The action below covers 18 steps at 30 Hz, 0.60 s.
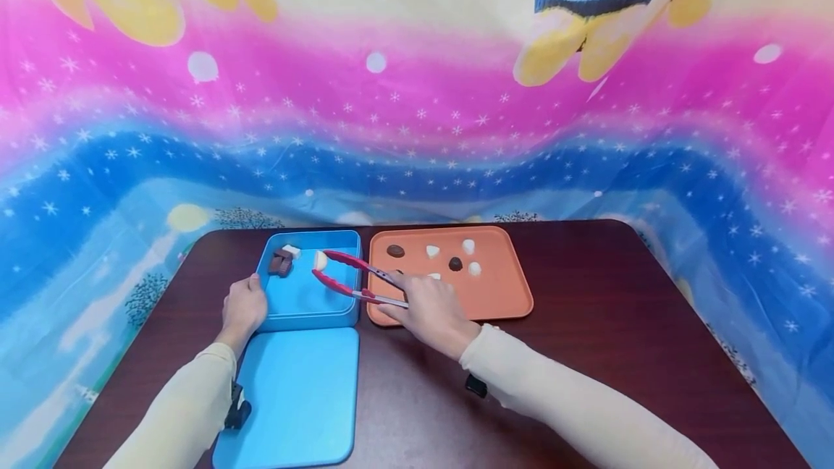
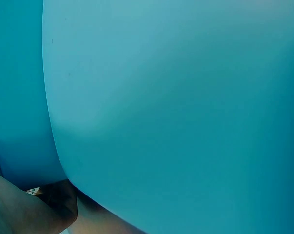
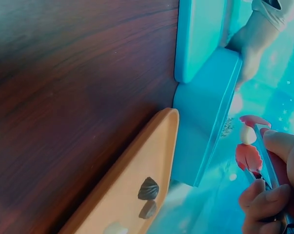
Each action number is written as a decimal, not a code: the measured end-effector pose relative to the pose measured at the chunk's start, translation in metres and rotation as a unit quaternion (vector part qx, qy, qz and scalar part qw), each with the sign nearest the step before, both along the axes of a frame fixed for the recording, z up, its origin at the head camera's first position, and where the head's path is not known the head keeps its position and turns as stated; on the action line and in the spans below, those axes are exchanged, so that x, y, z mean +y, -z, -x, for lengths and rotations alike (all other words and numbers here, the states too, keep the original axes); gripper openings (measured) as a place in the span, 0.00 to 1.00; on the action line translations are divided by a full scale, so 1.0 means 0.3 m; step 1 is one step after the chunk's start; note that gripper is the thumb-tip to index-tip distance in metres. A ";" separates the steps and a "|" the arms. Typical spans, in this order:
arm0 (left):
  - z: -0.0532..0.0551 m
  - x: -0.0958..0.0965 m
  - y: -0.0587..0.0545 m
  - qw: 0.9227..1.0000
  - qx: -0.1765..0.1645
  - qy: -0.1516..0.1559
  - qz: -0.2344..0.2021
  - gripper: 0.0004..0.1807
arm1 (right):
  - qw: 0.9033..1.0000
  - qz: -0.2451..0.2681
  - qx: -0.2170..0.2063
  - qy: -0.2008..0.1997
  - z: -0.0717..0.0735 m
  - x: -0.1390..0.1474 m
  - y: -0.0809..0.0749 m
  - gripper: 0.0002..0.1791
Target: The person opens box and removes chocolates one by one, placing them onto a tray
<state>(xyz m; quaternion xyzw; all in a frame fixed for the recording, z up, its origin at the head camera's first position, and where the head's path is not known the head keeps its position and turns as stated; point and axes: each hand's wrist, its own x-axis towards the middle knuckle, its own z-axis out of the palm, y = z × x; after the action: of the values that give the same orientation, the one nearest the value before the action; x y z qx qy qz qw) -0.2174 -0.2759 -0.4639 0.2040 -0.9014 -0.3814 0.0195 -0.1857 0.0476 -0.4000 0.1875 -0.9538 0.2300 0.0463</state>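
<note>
My left hand (image 1: pixel 244 306) holds the left wall of a light blue box (image 1: pixel 309 322), thumb up at the rim. In the left wrist view its fingers (image 2: pixel 25 209) show at the lower corner, below the large blue surface. A pair of metal tongs with red tips (image 1: pixel 345 259) is gripped in my right hand (image 1: pixel 433 310). Pinched between those tips, over the inside of the box, is a small white chocolate-like piece (image 1: pixel 320 260). Dark brown chocolate-like pieces (image 1: pixel 280 263) and a white one (image 1: pixel 291 251) lie in the box's far left corner.
Right beside the box sits an orange tray (image 1: pixel 504 295) bearing several white and brown pieces, including a ribbed dark one (image 3: pixel 148 189). A flat blue lid (image 1: pixel 300 389) lies in front of the box. Behind the dark wooden table (image 1: pixel 586 310) hangs a patterned cloth (image 1: pixel 417 136).
</note>
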 end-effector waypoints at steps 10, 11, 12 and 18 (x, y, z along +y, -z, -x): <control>0.002 -0.003 0.003 1.000 0.004 0.001 0.008 0.37 | 1.000 -0.013 0.018 0.014 -0.024 0.097 -0.008 0.33; 0.003 -0.003 0.003 1.000 0.005 0.001 0.009 0.38 | 1.000 -0.014 0.019 0.016 -0.025 0.108 -0.009 0.32; 0.004 -0.001 0.004 1.000 0.004 0.000 0.009 0.38 | 0.999 -0.015 0.020 0.019 -0.026 0.119 -0.008 0.32; 0.003 0.000 0.002 1.000 0.004 -0.002 0.008 0.38 | 0.999 -0.016 0.012 0.031 -0.027 0.172 -0.017 0.31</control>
<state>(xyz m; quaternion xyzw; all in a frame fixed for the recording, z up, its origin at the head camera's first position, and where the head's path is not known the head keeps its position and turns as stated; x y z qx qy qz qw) -0.2182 -0.2758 -0.4644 0.2038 -0.9040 -0.3750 0.0257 -0.1777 0.0992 -0.3949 0.1613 -0.9621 0.2108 0.0618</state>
